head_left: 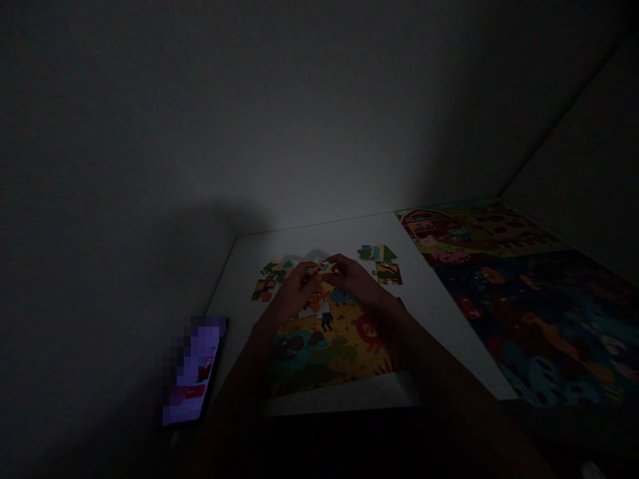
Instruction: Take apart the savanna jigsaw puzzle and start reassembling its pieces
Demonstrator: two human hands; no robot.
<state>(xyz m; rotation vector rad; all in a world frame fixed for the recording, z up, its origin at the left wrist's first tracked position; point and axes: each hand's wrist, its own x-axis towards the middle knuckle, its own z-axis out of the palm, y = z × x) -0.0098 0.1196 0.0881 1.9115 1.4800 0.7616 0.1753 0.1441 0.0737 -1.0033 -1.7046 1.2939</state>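
Both my hands meet over the far edge of a partly assembled jigsaw puzzle [319,352] with animals on a yellow ground. A small bright puzzle piece [325,266] shows between the fingertips. My left hand [298,289] and my right hand [353,279] are both closed on it from either side. Loose puzzle pieces [263,290] lie left of my left hand. More loose pieces [388,273] lie to the right of my right hand. The dim light hides the fine detail of the piece and fingers.
A lit phone [197,372] stands at the left edge of the white table [449,332]. On the right lie a farm picture [464,233] and a dark sea-creature picture [534,326]. A pale wall [319,133] rises behind the table.
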